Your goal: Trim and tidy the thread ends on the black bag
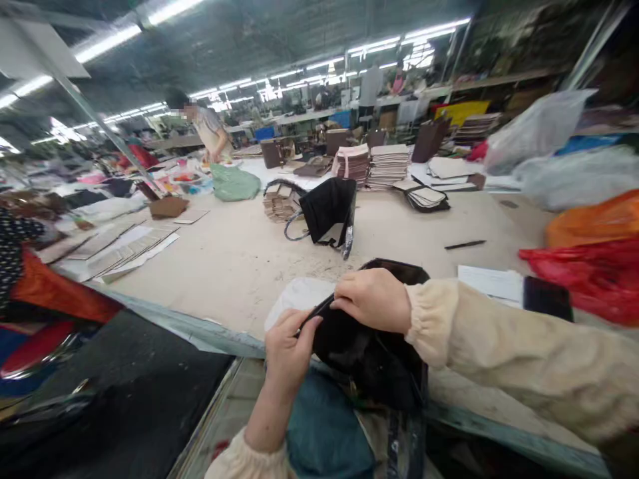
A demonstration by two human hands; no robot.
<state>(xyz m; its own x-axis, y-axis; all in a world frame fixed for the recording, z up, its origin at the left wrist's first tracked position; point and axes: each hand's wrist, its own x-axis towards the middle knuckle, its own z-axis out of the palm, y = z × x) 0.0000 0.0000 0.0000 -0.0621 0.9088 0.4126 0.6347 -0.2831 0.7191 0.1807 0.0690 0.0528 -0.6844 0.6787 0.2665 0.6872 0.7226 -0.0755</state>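
Note:
A dark brown, glossy bag [369, 352] rests at the near edge of the worktable [229, 266], partly over my lap. My left hand [288, 351] grips its left edge, thumb on top and fingers curled under. My right hand [375, 298] is closed over the bag's upper rim, fingers tucked into the opening. Both sleeves are cream-coloured. The inside of the bag is hidden.
A black bag [329, 211] with a handle stands mid-table beside a stack of brown cut pieces [280, 201]. Taller stacks [387, 166] sit behind. Red and orange plastic bags [594, 266] lie right, by a phone [546, 298]. A person [212, 130] works at the far left.

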